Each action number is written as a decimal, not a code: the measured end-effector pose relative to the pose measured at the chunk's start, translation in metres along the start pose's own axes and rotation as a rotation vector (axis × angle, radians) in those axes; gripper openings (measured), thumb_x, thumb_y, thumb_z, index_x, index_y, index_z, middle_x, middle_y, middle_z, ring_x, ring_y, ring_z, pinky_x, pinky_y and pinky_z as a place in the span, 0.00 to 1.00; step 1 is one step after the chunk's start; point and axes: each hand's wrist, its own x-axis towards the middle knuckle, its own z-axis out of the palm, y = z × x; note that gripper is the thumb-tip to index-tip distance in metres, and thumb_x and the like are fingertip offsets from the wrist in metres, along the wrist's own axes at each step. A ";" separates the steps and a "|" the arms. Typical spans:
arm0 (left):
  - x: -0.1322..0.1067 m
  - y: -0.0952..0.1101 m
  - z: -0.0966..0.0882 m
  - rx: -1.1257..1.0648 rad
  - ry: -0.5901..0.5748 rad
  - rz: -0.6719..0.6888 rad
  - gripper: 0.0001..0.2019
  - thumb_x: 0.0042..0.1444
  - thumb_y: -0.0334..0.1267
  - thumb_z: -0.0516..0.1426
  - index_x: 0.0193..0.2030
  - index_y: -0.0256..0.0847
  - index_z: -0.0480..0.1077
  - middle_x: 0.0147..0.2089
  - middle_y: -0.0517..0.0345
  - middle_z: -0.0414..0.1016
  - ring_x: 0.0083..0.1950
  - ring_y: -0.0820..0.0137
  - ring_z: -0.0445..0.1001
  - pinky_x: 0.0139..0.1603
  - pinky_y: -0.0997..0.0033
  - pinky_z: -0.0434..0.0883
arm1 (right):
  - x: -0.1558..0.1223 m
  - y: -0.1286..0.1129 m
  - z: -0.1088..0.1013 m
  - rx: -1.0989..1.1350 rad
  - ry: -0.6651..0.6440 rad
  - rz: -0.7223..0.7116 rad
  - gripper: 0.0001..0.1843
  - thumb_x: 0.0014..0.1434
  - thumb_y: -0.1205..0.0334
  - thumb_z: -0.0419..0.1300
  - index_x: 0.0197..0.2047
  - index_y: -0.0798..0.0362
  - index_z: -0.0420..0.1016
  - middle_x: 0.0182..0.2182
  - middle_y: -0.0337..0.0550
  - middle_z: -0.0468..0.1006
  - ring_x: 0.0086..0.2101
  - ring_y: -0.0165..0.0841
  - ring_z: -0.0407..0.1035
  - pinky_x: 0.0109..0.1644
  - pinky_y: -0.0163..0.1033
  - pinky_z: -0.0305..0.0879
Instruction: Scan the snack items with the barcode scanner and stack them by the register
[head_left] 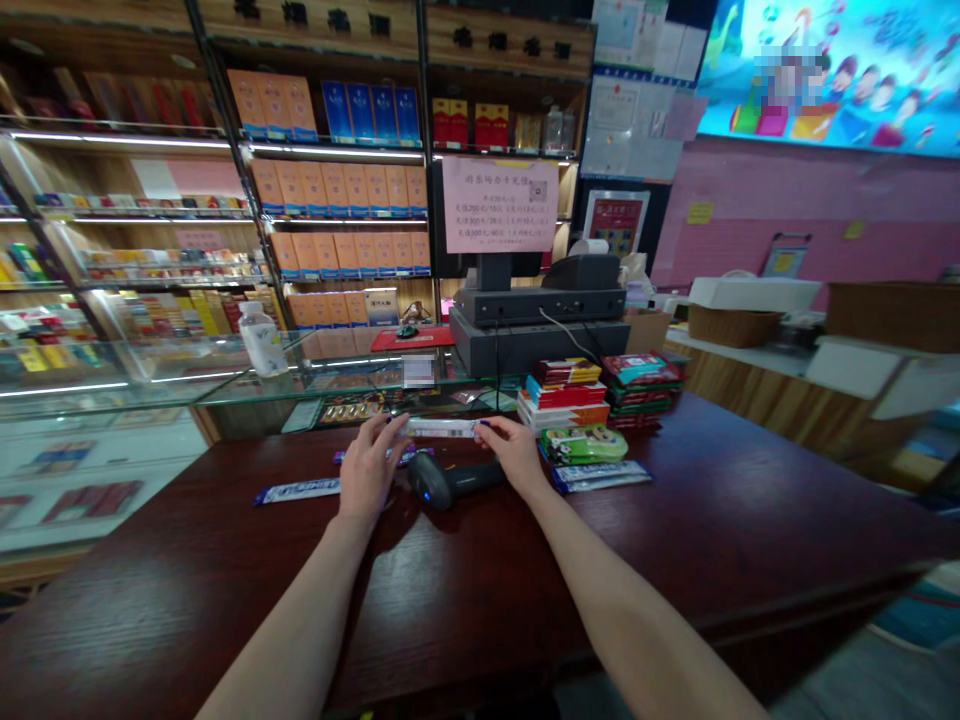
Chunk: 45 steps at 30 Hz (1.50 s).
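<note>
My left hand (371, 462) and my right hand (514, 452) together hold a long, thin white packet (441, 428) by its two ends, just above the dark wooden counter (750, 520). Each hand pinches one end with its fingertips. A black handheld barcode scanner (450, 482) lies on the counter directly below the packet, between my hands. Another long packet in blue and white (298, 491) lies flat to the left of my left hand. A purple packet (341, 457) peeks out behind my left hand.
Stacks of flat snack packets (570, 395), (643, 385) stand right of my hands, with a green packet (585, 443) and a blue-white packet (600, 475) before them. Behind are a black till (540, 320), a glass counter (150, 375) with a bottle (262, 338), and shelves of boxes.
</note>
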 end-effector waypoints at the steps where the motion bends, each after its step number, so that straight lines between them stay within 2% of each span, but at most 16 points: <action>1: 0.000 0.001 -0.001 0.049 0.012 0.009 0.17 0.63 0.43 0.58 0.59 0.49 0.72 0.57 0.50 0.73 0.53 0.61 0.75 0.51 0.62 0.72 | 0.000 0.000 0.001 0.007 -0.009 0.008 0.15 0.56 0.50 0.64 0.36 0.54 0.82 0.26 0.41 0.81 0.28 0.34 0.74 0.36 0.37 0.70; 4: 0.001 0.003 -0.005 0.160 0.052 0.015 0.15 0.62 0.42 0.59 0.56 0.50 0.74 0.55 0.52 0.76 0.54 0.57 0.73 0.56 0.55 0.67 | -0.001 0.001 0.002 0.024 -0.042 0.026 0.15 0.55 0.50 0.65 0.36 0.54 0.82 0.26 0.42 0.82 0.28 0.34 0.74 0.36 0.37 0.70; 7: 0.002 0.005 -0.008 0.217 0.104 0.021 0.13 0.61 0.41 0.59 0.53 0.51 0.76 0.60 0.51 0.73 0.60 0.53 0.68 0.64 0.48 0.59 | -0.002 0.003 0.003 0.051 -0.080 0.031 0.15 0.55 0.50 0.65 0.36 0.54 0.82 0.27 0.42 0.82 0.29 0.34 0.74 0.37 0.38 0.70; 10: 0.003 0.006 -0.010 0.201 0.124 0.080 0.12 0.62 0.40 0.59 0.51 0.49 0.76 0.60 0.53 0.74 0.63 0.55 0.66 0.68 0.48 0.53 | -0.001 0.003 0.004 0.073 -0.089 0.036 0.14 0.54 0.51 0.65 0.35 0.54 0.82 0.27 0.42 0.82 0.29 0.34 0.74 0.37 0.38 0.71; 14: 0.003 0.004 -0.012 0.149 0.106 0.158 0.12 0.64 0.39 0.57 0.53 0.50 0.74 0.54 0.58 0.80 0.60 0.59 0.69 0.70 0.49 0.49 | 0.002 0.001 0.003 0.061 -0.116 0.039 0.14 0.54 0.51 0.65 0.35 0.54 0.82 0.26 0.41 0.81 0.28 0.34 0.74 0.37 0.38 0.70; 18: 0.003 0.004 -0.015 0.145 0.116 0.198 0.13 0.64 0.39 0.57 0.55 0.52 0.74 0.50 0.60 0.81 0.58 0.59 0.69 0.71 0.49 0.46 | 0.006 -0.002 -0.002 0.007 -0.162 0.016 0.13 0.56 0.52 0.64 0.36 0.54 0.82 0.27 0.41 0.81 0.29 0.34 0.74 0.39 0.38 0.69; 21: 0.002 0.004 -0.015 0.153 0.123 0.192 0.13 0.64 0.40 0.57 0.54 0.53 0.75 0.48 0.61 0.82 0.58 0.58 0.69 0.72 0.47 0.45 | 0.009 -0.003 -0.006 -0.009 -0.206 0.019 0.15 0.56 0.53 0.63 0.42 0.54 0.81 0.29 0.41 0.82 0.32 0.35 0.75 0.41 0.40 0.70; 24: 0.000 0.002 -0.015 0.160 0.130 0.171 0.12 0.63 0.40 0.58 0.53 0.53 0.76 0.47 0.60 0.82 0.57 0.58 0.69 0.72 0.46 0.45 | 0.009 -0.006 -0.012 -0.041 -0.218 0.035 0.22 0.57 0.54 0.63 0.53 0.54 0.77 0.32 0.41 0.82 0.34 0.35 0.76 0.45 0.42 0.70; 28: -0.002 -0.003 -0.014 0.176 0.137 0.139 0.12 0.63 0.39 0.58 0.52 0.52 0.76 0.48 0.58 0.81 0.58 0.57 0.68 0.72 0.46 0.45 | 0.000 -0.012 -0.024 -0.145 -0.261 0.015 0.27 0.59 0.55 0.62 0.61 0.51 0.71 0.41 0.43 0.83 0.41 0.36 0.77 0.50 0.44 0.70; 32: -0.004 -0.005 -0.013 0.184 0.109 0.088 0.12 0.62 0.39 0.58 0.52 0.52 0.76 0.47 0.58 0.81 0.59 0.57 0.68 0.72 0.43 0.43 | -0.015 -0.019 -0.034 -0.420 -0.444 -0.148 0.32 0.57 0.56 0.66 0.64 0.45 0.67 0.51 0.44 0.81 0.51 0.40 0.73 0.60 0.50 0.62; 36: -0.005 -0.005 -0.013 0.152 0.101 0.066 0.12 0.63 0.39 0.58 0.52 0.53 0.76 0.49 0.57 0.81 0.62 0.56 0.66 0.73 0.40 0.39 | -0.027 -0.021 -0.035 -0.651 -0.604 -0.255 0.41 0.52 0.54 0.71 0.67 0.44 0.64 0.56 0.47 0.77 0.56 0.45 0.69 0.63 0.54 0.57; 45: -0.007 -0.008 -0.009 0.186 0.106 0.064 0.12 0.61 0.35 0.59 0.50 0.51 0.76 0.59 0.58 0.76 0.68 0.55 0.61 0.74 0.39 0.37 | -0.031 -0.016 -0.021 -0.737 -0.615 -0.276 0.35 0.57 0.60 0.67 0.67 0.43 0.64 0.58 0.47 0.75 0.58 0.42 0.67 0.67 0.58 0.48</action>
